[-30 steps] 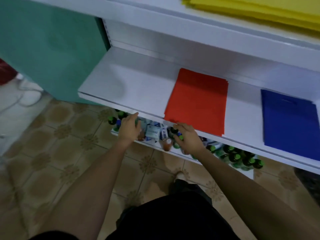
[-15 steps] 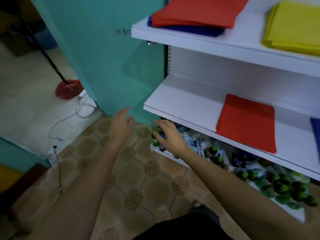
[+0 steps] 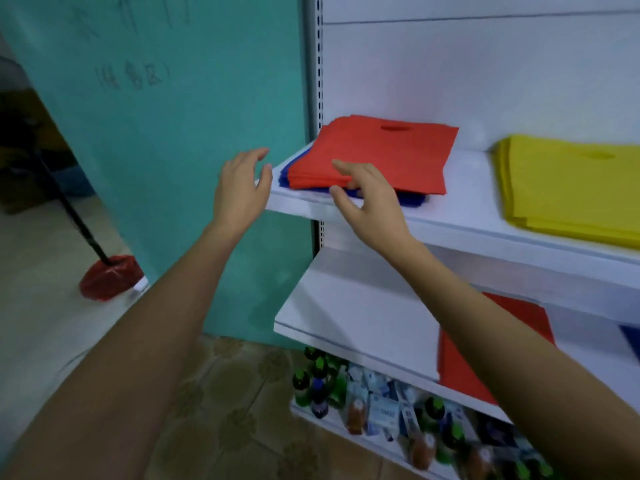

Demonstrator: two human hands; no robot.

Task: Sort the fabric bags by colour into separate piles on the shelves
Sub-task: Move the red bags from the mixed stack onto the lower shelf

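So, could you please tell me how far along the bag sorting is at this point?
Done: the flat yellow fabric bags form their own pile on the upper shelf, and the lower shelf holds a red fabric pile and a blue fabric pile. In hand: the right hand touches the front edge of the red bags stacked on blue bags; the left hand hovers open beside. Left: separating that mixed stack.

Shelf (image 3: pixel 471 188) with blue bags (image 3: pixel 414 199), yellow bags (image 3: pixel 571 188)

Soft even indoor light, slight motion blur, wide-angle edge distortion, no glare
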